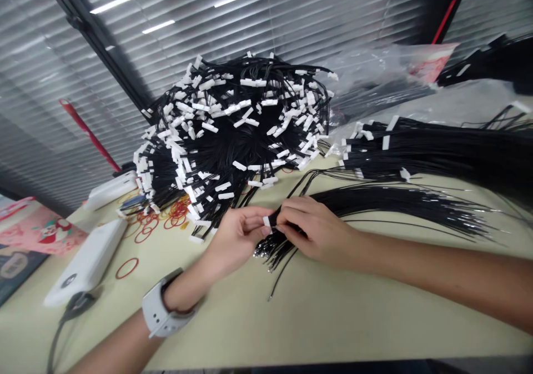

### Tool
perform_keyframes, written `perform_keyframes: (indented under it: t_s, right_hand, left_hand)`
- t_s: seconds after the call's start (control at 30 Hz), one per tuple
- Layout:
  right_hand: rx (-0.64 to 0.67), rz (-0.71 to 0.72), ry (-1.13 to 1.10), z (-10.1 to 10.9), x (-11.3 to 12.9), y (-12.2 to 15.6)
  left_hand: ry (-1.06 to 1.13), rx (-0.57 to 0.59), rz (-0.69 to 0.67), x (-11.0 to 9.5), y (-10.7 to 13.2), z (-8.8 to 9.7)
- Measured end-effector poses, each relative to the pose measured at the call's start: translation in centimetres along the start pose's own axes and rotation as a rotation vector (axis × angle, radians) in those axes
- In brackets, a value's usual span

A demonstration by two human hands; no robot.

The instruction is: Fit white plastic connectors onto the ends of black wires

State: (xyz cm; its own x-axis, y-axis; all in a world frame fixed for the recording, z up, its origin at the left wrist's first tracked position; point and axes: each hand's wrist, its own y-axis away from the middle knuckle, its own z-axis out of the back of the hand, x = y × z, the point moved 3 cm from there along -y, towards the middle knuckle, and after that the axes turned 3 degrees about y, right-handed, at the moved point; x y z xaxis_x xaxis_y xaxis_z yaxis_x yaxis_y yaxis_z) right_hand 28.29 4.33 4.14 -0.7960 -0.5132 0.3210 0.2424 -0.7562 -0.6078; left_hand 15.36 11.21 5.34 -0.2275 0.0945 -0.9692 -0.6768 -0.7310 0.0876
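Between the fingertips of my left hand (237, 235) is a small white connector (267, 222). My right hand (318, 229) meets it from the right, its thumb and forefinger pinched at the connector's edge, apparently on a thin black wire that my fingers mostly hide. Under both hands lies a bundle of loose black wires (375, 202), with bare silvery tips at both ends. Just behind my hands rises a large heap of black cables (237, 146) ending in many white connectors.
Red and yellow rubber bands (172, 214) lie left of the heap, near a white power strip (89, 263) with a plugged-in cord. More connectored cables (437, 146) and clear plastic bags (375, 68) are at the right back. Window blinds (216, 18) stand behind the table (333, 318).
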Motion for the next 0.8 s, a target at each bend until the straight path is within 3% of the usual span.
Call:
perform_keyframes:
  t_s: [0.33, 0.5, 0.57, 0.63, 0.7, 0.8]
  right_hand:
    - [-0.048, 0.028, -0.043, 0.1, 0.4, 0.1]
    - [-0.215, -0.091, -0.093, 1.3, -0.1, -0.1]
    - [-0.269, -0.029, -0.042, 1.6, 0.0, -0.1]
    - [-0.223, 0.130, 0.019, 1.4, 0.3, 0.0]
    - [-0.090, 0.288, 0.052, 0.7, 0.8, 0.2]
    - [0.072, 0.334, 0.121, -0.3, 1.0, 0.5]
  left_hand:
    - [0.105, -0.002, 0.019, -0.1, 0.5, -0.2]
    - [0.169, -0.031, -0.002, -0.7, -0.1, 0.4]
    - [0.189, -0.021, -0.005, -1.0, -0.2, 0.7]
    - [0.159, 0.001, -0.042, -1.5, -0.2, 1.2]
    - [0.080, 0.048, -0.104, -2.1, 0.1, 1.6]
    - [-0.093, 0.143, -0.237, -2.8, 0.6, 2.1]
